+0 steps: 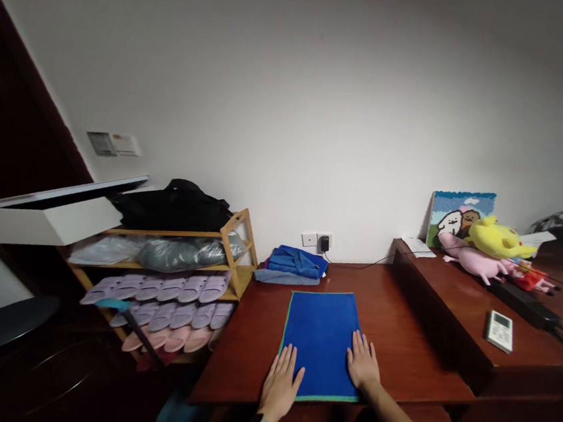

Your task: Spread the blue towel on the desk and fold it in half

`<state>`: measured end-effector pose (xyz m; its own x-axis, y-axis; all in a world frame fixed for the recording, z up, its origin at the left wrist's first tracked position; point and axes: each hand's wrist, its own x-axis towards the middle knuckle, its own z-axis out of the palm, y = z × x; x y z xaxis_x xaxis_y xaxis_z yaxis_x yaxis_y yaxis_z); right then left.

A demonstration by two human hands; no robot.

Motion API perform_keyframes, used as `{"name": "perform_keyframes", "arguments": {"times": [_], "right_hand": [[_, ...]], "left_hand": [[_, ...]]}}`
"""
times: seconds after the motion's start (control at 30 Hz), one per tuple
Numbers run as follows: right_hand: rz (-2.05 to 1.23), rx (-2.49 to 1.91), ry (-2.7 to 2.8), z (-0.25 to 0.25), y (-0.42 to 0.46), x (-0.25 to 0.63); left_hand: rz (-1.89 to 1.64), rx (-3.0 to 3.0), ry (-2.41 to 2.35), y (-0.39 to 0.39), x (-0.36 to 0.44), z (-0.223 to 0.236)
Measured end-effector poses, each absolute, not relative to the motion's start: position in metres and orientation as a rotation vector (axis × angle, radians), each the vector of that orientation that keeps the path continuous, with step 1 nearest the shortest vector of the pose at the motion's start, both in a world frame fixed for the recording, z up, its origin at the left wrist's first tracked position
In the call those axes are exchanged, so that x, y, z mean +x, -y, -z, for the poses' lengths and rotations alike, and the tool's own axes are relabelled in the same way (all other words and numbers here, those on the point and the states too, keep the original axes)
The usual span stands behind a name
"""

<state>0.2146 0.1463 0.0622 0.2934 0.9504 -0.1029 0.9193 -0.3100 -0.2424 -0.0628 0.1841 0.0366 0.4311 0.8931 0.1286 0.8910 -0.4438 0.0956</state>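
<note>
A blue cloth [322, 333] with a green edge lies flat on the dark red wooden table [400, 331], folded into a long rectangle. My left hand [281, 384] rests flat on its near left corner, fingers stretched out. My right hand [363, 362] lies flat on its near right edge, fingers spread. Neither hand grips anything. At the back of the table, a pile of folded blue cloths [293, 266] sits against the wall.
A wooden rack [236, 260] with rows of slippers and a black bag [174, 203] stands at the left. A raised desk [453, 303] at the right carries plush toys [493, 250], a remote [500, 330] and cables. A wall socket [318, 240] holds a plug.
</note>
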Motion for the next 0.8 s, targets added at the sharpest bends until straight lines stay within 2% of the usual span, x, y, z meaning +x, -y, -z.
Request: {"name": "perform_keyframes", "arguments": {"times": [0.13,0.37,0.57,0.67,0.8], "right_hand": [[-0.369,-2.436,1.743,-0.062,-0.131,0.214],[-0.227,-2.331,1.749,-0.03,-0.077,0.211],[-0.173,-2.276,1.755,-0.035,-0.071,0.207],[-0.175,-2.261,1.745,-0.039,-0.072,0.207],[-0.184,-2.261,1.796,-0.042,-0.07,0.208]], "left_hand": [[-0.297,2.664,-1.654,-0.179,-0.061,-0.038],[-0.297,2.661,-1.665,-0.179,-0.058,-0.036],[-0.26,2.66,-1.644,-0.18,-0.058,-0.043],[-0.321,2.71,-1.561,-0.174,-0.027,-0.051],[-0.354,2.766,-1.222,-0.159,0.048,-0.062]]}}
